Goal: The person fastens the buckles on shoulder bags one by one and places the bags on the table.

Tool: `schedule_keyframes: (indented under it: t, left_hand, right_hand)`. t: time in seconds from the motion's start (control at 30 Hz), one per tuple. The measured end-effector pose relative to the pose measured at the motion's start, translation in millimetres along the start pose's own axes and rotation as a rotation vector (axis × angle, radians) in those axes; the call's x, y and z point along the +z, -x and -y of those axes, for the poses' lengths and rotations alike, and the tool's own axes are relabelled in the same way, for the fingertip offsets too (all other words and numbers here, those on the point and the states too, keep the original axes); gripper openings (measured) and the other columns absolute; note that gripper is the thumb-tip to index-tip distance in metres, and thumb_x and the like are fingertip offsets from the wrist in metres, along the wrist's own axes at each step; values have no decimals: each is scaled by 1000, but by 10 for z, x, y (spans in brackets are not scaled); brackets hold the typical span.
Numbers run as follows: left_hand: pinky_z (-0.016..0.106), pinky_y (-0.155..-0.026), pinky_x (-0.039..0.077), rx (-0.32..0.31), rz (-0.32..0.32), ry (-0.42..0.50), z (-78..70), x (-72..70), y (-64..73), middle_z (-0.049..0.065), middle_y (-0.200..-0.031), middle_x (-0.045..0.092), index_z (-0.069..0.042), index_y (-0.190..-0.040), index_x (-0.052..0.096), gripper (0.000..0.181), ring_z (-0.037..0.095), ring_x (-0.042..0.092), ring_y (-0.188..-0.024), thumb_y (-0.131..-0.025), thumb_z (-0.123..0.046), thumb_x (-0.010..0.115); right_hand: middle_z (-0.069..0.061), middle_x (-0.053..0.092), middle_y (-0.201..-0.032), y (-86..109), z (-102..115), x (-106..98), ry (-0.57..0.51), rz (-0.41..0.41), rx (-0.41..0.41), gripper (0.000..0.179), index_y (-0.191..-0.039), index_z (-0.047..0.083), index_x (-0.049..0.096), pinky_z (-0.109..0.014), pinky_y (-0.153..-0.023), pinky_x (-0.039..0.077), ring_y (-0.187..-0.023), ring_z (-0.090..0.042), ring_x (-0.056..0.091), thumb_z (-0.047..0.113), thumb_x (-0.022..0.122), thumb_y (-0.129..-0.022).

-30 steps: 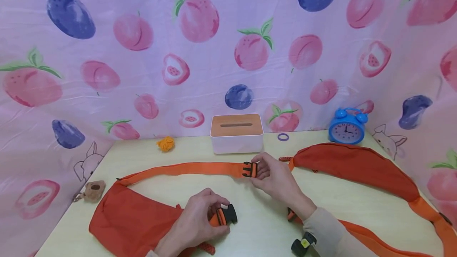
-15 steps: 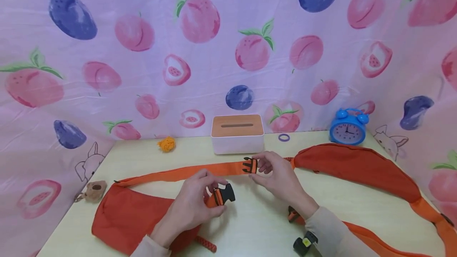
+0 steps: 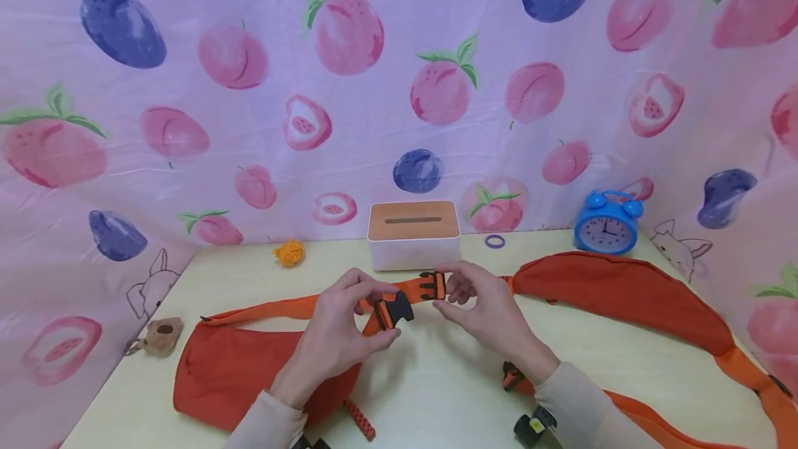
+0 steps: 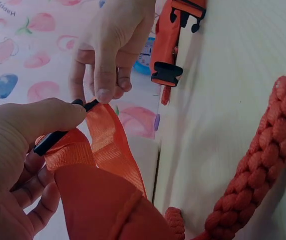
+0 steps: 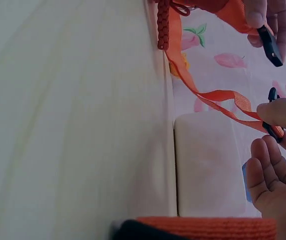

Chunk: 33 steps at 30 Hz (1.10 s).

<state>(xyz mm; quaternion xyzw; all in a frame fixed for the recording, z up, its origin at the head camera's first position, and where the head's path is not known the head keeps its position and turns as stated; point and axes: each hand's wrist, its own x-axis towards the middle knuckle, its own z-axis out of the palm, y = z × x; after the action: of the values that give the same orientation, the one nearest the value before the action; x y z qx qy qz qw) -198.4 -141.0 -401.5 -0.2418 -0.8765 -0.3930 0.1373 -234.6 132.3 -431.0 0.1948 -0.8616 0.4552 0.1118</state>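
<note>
A red waist bag (image 3: 231, 373) lies on the table's left side, its orange strap (image 3: 268, 312) running up and right. My left hand (image 3: 333, 331) pinches the black socket half of its buckle (image 3: 397, 307) between thumb and fingers. The pronged half of the buckle (image 3: 431, 286), on the strap's end, is held by the thumb and fingers of my right hand (image 3: 489, 303). The halves are close but apart, prongs pointing left toward the socket. In the right wrist view a gap shows between the socket half (image 5: 270, 46) and the pronged half (image 5: 273, 131).
A second red waist bag (image 3: 617, 289) lies at right, its loose buckle end (image 3: 512, 375) below my right wrist. Behind stand a tissue box (image 3: 414, 241) and blue alarm clock (image 3: 605, 227), with a purple ring (image 3: 495, 241), yellow yarn (image 3: 289, 253) and brown plush (image 3: 163, 336).
My left hand has lifted the socket half up and away from me, close to the pronged half. The left bag has shifted slightly with it. My right hand has barely moved.
</note>
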Motion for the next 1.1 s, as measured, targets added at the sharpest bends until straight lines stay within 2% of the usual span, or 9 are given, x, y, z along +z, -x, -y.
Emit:
schedule_keyframes:
  t: [0.17,0.3,0.47,0.6,0.87,1.1]
  left_hand:
    - [30,-82,60,-9,-1,17,18,35,-27,-12,-107,62,-22,-124,83,53,8,66,-96,-77,-17,105]
    - [31,-83,60,-21,4,26,36,53,-29,-12,-108,62,-23,-124,83,53,8,66,-97,-77,-16,105]
    - [31,-84,61,-26,15,40,47,68,-24,-12,-109,62,-23,-126,83,53,9,66,-99,-77,-16,105]
    - [31,-84,62,-10,18,49,61,80,-19,-12,-109,63,-22,-125,82,53,9,67,-98,-78,-15,104]
    - [33,-83,64,-4,9,34,67,75,-15,-11,-109,64,-20,-124,83,52,10,67,-96,-77,-16,105]
    - [33,-82,65,-31,0,10,58,62,-14,-10,-108,66,-19,-121,84,50,12,67,-94,-77,-17,106]
  right_hand:
    - [4,69,-99,9,45,-12,2,22,-74,56,-140,18,73,-37,-84,64,-90,-22,71,11,96,-89]
    - [5,68,-99,10,55,-10,14,43,-113,55,-139,18,73,-36,-83,65,-90,-19,70,11,95,-89]
    - [7,67,-99,13,75,-10,20,66,-142,55,-138,19,75,-37,-82,65,-89,-13,68,10,96,-88]
    - [7,68,-99,18,74,-10,9,80,-169,55,-137,20,75,-39,-82,66,-89,-17,70,9,96,-88]
    - [10,69,-101,24,62,-14,30,128,-201,59,-139,21,73,-31,-84,64,-91,-11,69,4,95,-87]
    - [8,68,-102,28,59,-17,19,146,-214,59,-139,21,73,-39,-85,65,-92,-16,70,1,94,-87]
